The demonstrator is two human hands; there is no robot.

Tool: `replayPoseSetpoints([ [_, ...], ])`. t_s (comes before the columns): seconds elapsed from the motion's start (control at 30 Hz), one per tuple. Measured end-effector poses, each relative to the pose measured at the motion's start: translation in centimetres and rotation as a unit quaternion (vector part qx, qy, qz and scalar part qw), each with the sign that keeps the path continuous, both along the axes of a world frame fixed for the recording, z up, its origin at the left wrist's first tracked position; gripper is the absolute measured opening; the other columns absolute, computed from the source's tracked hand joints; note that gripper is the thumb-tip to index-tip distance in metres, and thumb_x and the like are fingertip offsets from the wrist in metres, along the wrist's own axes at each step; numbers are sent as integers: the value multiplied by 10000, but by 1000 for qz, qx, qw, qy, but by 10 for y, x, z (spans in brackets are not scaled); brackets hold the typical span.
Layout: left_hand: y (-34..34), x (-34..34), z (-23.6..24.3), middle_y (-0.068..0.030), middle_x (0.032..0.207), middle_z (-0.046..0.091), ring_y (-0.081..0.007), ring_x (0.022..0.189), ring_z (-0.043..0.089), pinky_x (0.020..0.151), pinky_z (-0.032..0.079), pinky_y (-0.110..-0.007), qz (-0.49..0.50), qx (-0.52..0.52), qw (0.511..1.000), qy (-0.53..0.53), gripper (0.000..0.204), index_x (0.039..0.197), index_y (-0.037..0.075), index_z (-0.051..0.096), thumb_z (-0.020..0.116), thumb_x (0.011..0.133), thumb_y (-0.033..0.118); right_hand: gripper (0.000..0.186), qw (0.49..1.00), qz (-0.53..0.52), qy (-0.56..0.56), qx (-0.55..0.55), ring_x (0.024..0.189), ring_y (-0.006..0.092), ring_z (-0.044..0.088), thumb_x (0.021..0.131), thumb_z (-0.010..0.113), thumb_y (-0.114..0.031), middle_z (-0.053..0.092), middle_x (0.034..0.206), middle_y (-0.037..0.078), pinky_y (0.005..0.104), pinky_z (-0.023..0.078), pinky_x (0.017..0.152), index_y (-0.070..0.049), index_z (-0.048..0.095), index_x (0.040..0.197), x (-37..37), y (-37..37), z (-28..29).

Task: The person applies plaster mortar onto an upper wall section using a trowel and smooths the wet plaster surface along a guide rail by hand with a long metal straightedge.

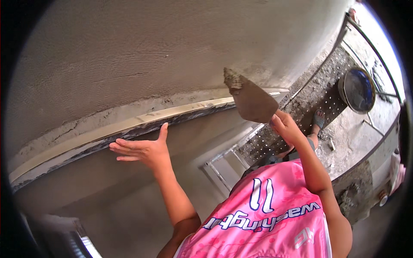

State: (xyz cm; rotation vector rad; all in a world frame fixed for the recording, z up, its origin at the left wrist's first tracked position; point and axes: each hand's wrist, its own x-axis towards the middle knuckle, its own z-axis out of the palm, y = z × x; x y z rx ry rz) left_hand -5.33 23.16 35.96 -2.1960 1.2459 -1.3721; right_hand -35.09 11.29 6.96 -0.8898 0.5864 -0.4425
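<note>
Right hand (285, 125) closed around the handle end of a trowel (258, 101), handle mostly hidden by the fingers. Blade tilted, tip pointing far and left, wet grey mortar stuck on the tip. Trowel sits mid-scene, right of the left hand, in front of the long strip; can't tell if blade touches strip or wall. Left hand (144, 150) holds nothing, wide, thumb spread well apart from the fingers, fingers pointing left, just beside the dark near edge of the long strip (148, 116); contact can't be told. Strip is pale on top and smeared, runs along the wall from near left to far right. Wall (116, 56) grey, coarse ridges at left, smoother at right. Far right: round dark bucket (343, 91), bluish shiny inside, near a perforated platform (328, 102) with mortar crumbs. Sandaled foot (318, 117) on the platform. Metal tube frame (219, 174) near the middle, below the strip. Pink jersey (258, 215) on the person, nearest the camera
</note>
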Motion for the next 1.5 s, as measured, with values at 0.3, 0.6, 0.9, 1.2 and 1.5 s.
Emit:
replayPoseSetpoints([
  [0.3, -3, -5, -1, -319, 1640, -125, -499, 1532, -94, 1132, -27, -754, 54, -1, 998, 32, 1573, 1562, -61, -141, 745, 619, 835, 334, 942, 99, 45, -317, 706, 495, 573, 1002, 573, -327, 572, 691, 278, 521, 448, 645, -2, 530, 936, 57, -68, 45],
  [0.6, 2, -6, -2, -329, 1631, -166, -533, 1519, -89, 1131, -72, -745, 56, -5, 997, 54, 1581, 1555, -54, -182, 746, 627, 828, 297, 878, 182, 68, -437, 712, 478, 623, 986, 597, -312, 605, 681, 248, 530, 476, 638, -21, 569, 1039, 94, -99, 75],
  [0.9, 4, -2, -5, -341, 1627, -154, -529, 1519, -98, 1128, -66, -751, 54, -1, 998, 37, 1589, 1547, -68, -188, 728, 625, 847, 300, 809, 98, 47, -577, 735, 386, 672, 962, 660, -315, 655, 844, 168, 480, 526, 630, -41, 550, 1015, 99, -100, 87],
  [1.2, 1, -2, -4, -344, 1620, -151, -517, 1521, -115, 1116, -72, -759, 54, -1, 998, 42, 1604, 1548, -54, -202, 748, 612, 838, 315, 785, 139, 56, -601, 704, 377, 664, 951, 674, -344, 660, 795, 150, 466, 535, 618, -51, 567, 998, 94, -113, 106],
  [1.5, 6, -6, -5, -327, 1623, -176, -502, 1525, -120, 1106, -70, -770, 72, -6, 996, 54, 1604, 1560, -23, -196, 772, 598, 820, 342, 800, 223, -13, -557, 709, 399, 665, 923, 713, -318, 670, 767, 170, 480, 509, 620, -45, 613, 1104, 80, -155, 102],
])
